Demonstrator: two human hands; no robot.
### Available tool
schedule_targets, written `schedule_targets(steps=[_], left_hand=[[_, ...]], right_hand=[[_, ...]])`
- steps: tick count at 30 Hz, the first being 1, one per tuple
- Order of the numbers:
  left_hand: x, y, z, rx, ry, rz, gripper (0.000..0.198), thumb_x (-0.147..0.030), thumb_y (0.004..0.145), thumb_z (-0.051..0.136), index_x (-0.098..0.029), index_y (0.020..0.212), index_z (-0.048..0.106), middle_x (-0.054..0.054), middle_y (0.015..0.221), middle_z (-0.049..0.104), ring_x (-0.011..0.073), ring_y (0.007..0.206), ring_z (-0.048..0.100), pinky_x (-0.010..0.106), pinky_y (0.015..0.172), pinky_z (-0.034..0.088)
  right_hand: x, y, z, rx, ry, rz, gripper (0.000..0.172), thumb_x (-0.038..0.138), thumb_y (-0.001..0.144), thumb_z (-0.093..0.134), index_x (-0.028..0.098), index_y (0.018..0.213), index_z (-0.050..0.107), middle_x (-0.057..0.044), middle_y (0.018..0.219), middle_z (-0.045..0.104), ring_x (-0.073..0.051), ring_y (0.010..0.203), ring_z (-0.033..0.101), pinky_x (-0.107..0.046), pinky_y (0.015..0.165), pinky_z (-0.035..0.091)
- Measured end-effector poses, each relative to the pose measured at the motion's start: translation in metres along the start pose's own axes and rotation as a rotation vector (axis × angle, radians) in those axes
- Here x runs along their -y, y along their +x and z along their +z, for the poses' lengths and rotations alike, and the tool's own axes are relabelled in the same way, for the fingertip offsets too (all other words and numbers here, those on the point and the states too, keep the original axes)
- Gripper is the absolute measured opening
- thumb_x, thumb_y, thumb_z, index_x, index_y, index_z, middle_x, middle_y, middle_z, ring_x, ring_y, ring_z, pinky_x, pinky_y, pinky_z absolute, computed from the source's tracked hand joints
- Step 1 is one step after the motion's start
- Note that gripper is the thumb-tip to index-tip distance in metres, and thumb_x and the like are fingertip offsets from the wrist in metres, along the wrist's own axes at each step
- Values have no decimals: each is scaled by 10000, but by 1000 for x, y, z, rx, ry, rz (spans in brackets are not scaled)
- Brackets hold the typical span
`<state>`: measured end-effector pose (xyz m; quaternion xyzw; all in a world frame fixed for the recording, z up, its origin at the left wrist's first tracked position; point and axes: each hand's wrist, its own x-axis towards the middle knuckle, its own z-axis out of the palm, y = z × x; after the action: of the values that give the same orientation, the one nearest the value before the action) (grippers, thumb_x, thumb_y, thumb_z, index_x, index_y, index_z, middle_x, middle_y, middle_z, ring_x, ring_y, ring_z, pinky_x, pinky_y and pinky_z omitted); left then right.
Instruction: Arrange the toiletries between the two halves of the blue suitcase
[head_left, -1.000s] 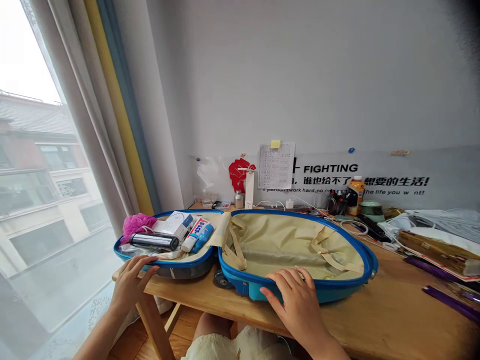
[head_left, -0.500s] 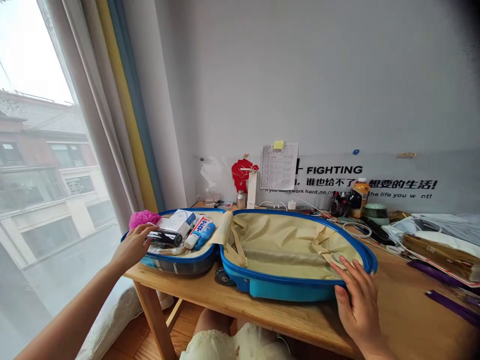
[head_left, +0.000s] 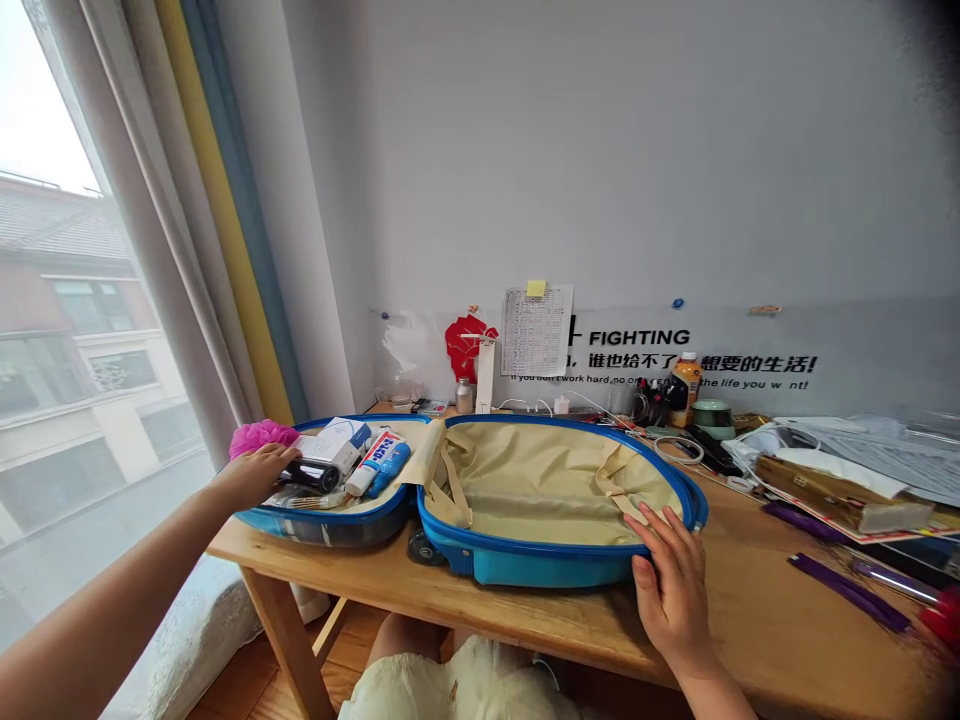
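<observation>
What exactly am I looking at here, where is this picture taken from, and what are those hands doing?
This picture comes from a camera worn on a person's head, looking forward and down, so the two bare arms are that person's own. No machine is involved. On a wooden table lies an open blue hard-shell suitcase. Its left half holds a pink bath puff, a white box, a toothpaste tube and a black cylinder. The left hand touches that black cylinder, though I can't tell whether it grips it. The right hand is on the front rim of the suitcase's beige-lined right half.
</observation>
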<state>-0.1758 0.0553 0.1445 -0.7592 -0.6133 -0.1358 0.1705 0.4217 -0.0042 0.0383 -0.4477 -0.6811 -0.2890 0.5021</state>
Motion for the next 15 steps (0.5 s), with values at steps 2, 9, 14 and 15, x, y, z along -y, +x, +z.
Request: schedule_targets(steps=[2,9,14,15], left_hand=[[-3,3,-15,-53,13,-10,507,-580,662,477,-209,958,653,118,1020,697,295,1001,635,437,867,495],[-97,43,-87,-142,-2,41,545,-582,772,481,-267,1209,569,79,1135,630,263,1007,612,392,937,466],[-227,65,-91,155,-189,273,547,-467,796,566,-263,1297,486,63,1213,560,237,1011,621,339,893,484],[-248,68,-86,210,-224,315,553,-464,801,574,-258,1305,476,66,1236,550,237,1028,617,335,898,482]], right_hand=[[1,1,0,2,-1,0,369,322,959,315,238,1260,511,-98,1283,577,-266,1333,410,-494,1093,294],[0,1,0,3,-17,2,371,320,951,327,239,1259,517,-90,1290,577,-266,1322,421,-488,1088,291],[1,1,-2,16,-31,-10,365,309,948,338,242,1263,509,-93,1270,588,-261,1307,438,-484,1076,304],[1,2,-2,18,-35,-13,363,306,947,337,246,1261,509,-90,1265,591,-259,1304,441,-483,1074,305]])
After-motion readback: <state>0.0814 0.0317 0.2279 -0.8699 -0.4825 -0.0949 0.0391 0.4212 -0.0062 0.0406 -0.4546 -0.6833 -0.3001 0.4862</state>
